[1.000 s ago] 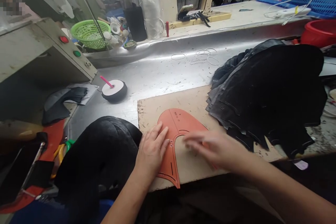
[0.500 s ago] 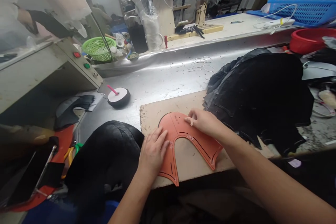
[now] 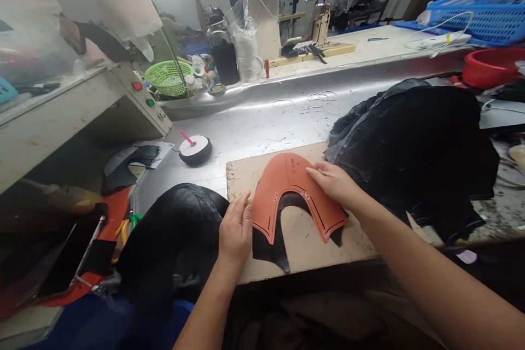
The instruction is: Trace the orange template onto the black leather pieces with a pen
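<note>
An orange U-shaped template [image 3: 287, 188] is tilted up off the brown board [image 3: 303, 240], its far side raised. My right hand [image 3: 334, 181] pinches its upper right edge. Under it lies a black leather piece [image 3: 274, 249] of the same shape, its lower tips showing. My left hand [image 3: 235, 229] rests at the template's left leg, fingers together, touching the edge of the black piece; whether it grips is unclear.
A big heap of black leather pieces [image 3: 418, 147] lies right of the board. Another black pile [image 3: 176, 229] sits left of it. A round black-and-white pad with a pink stick [image 3: 196, 149] stands on the metal bench [image 3: 266, 120]. Rubber bands [image 3: 315, 101] lie further back.
The template was flat under both hands; now my right hand has lifted it, exposing the black piece beneath. My left hand has slid off the template to its left edge.
</note>
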Tool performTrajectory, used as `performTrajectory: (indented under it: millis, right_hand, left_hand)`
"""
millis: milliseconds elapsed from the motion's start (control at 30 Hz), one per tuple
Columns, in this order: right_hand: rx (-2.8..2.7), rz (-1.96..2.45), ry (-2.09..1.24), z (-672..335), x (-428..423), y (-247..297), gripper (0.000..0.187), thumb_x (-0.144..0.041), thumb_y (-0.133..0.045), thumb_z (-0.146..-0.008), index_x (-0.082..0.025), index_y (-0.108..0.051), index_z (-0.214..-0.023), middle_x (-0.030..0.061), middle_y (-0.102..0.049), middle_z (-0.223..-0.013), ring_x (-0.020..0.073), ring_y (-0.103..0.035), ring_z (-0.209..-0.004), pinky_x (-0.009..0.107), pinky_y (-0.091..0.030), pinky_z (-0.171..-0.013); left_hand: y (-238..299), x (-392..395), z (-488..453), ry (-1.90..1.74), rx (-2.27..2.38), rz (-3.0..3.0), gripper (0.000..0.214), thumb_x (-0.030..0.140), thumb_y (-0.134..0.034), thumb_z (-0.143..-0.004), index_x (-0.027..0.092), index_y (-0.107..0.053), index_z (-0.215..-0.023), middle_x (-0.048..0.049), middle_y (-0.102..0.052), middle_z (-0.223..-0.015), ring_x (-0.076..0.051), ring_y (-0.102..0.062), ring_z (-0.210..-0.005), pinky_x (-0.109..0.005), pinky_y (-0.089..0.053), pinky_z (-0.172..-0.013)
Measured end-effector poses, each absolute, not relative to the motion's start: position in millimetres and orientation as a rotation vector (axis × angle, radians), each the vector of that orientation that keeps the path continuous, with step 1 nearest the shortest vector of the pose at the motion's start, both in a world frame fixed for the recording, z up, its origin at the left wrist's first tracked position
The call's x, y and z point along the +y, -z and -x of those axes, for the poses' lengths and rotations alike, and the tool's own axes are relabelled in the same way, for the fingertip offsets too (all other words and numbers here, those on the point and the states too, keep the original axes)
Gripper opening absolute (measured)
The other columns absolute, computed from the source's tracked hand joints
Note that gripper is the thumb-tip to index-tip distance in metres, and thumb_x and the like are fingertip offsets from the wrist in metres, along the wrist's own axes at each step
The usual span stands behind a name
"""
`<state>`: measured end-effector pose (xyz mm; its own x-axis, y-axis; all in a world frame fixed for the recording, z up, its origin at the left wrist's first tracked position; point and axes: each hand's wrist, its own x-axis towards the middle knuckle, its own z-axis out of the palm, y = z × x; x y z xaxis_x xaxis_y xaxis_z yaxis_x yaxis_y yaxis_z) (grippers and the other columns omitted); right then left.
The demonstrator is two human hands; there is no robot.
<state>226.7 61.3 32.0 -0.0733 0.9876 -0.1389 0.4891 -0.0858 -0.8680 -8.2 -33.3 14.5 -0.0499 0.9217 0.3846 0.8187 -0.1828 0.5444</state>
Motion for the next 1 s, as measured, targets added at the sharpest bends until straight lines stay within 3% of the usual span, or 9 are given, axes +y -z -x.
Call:
performTrajectory:
  millis: [633, 1000]
  right_hand:
    - [-1.529, 1.591, -1.162, -230, 57, -23, 0.027, -0.044, -0.053, -0.079, -0.017, -0.056, -0.081, 0.0025, -0.062, -0.075, 0.0176, -0.057, -0.068, 0.026, -0.042, -0.059]
    - [-1.572, 1.566, -1.067, -231, 50, -22, 0.024, -0.042, -0.052, -0.084, -0.019, -0.058, -0.084, 0.0011, -0.062, -0.077, 0.0169, -0.057, -0.072, 0.026, -0.042, -0.065]
  left_hand:
    - [-15, -35, 6, -1.078, 1.879, -1.923, 0.035, 0.033, -0.04, -0.092, 0.02, -0.058, -0.119, -0.0074, -0.064, -0.12, -0.02, -0.058, -0.113, -0.039, -0.048, -0.096]
    - [-12, -36, 8, -1.135, 1.828, -1.824, 0.035, 0.033, -0.042, -0.092, 0.019, -0.057, -0.12, -0.0068, -0.066, -0.117, -0.019, -0.061, -0.109, -0.037, -0.05, -0.094]
